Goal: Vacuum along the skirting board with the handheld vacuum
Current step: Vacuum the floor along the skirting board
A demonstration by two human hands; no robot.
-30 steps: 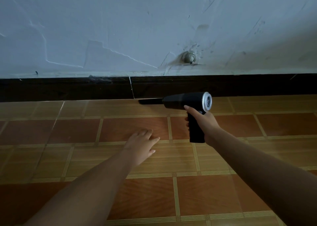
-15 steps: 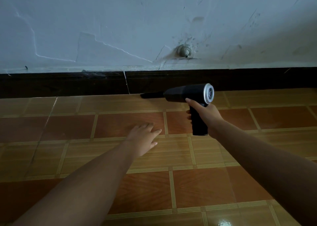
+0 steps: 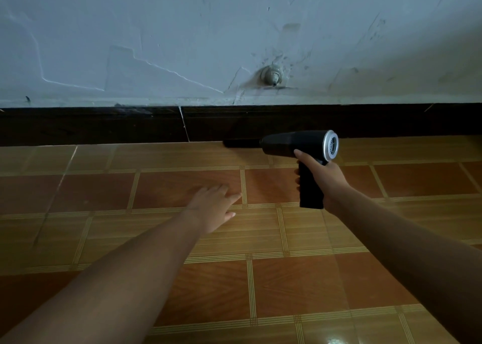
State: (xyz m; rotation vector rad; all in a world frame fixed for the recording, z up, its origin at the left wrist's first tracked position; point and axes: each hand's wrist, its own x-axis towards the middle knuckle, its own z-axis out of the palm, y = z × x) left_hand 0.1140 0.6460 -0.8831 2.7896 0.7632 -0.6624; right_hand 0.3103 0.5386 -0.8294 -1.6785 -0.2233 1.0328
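Observation:
A black handheld vacuum (image 3: 294, 145) with a silver rear cap lies level just above the floor, its flat nozzle pointing left along the foot of the dark skirting board (image 3: 104, 125). My right hand (image 3: 326, 179) grips its handle, index finger stretched along the body. My left hand (image 3: 212, 205) rests flat on the tiles with fingers spread, holding nothing, below and left of the nozzle tip.
The skirting board runs the full width under a cracked pale blue wall (image 3: 182, 30), with a vertical joint left of the nozzle. A capped pipe stub (image 3: 271, 76) sticks out of the wall above the vacuum. Orange and tan floor tiles (image 3: 287, 286) fill the foreground.
The vacuum and my right hand have shifted a little to the right along the skirting board relative to the wall's pipe stub. My left hand stays flat on the floor.

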